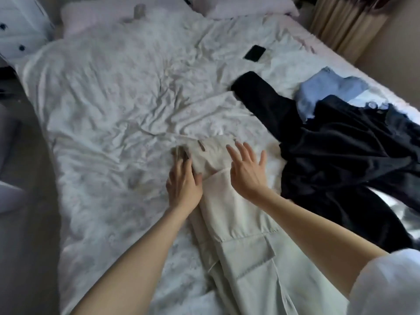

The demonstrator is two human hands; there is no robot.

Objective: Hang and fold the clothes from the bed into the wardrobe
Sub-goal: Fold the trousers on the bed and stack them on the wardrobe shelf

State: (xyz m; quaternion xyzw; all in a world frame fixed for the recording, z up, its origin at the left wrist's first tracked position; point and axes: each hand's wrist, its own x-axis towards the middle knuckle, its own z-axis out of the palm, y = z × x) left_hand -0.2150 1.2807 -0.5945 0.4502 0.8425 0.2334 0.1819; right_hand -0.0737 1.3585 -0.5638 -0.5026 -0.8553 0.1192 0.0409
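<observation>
Pale beige cargo trousers point(245, 253) lie lengthwise on the white bed point(109, 123), waistband away from me, a flap pocket near the front. My left hand point(183, 185) rests on the waistband's left edge, fingers laid over the cloth and thumb against it. With its fingers spread and straight, my right hand point(246, 169) lies flat on the waist area. To the right sprawls a dark navy garment point(336, 155), one sleeve stretched toward the bed's middle. A light blue garment point(327, 92) lies behind it.
A black phone point(255, 53) lies on the duvet toward the far right. Pink pillows point(245, 6) sit at the head of the bed. Beige curtains point(341, 21) hang at the far right. White drawers with dark knobs point(20, 26) stand at the far left.
</observation>
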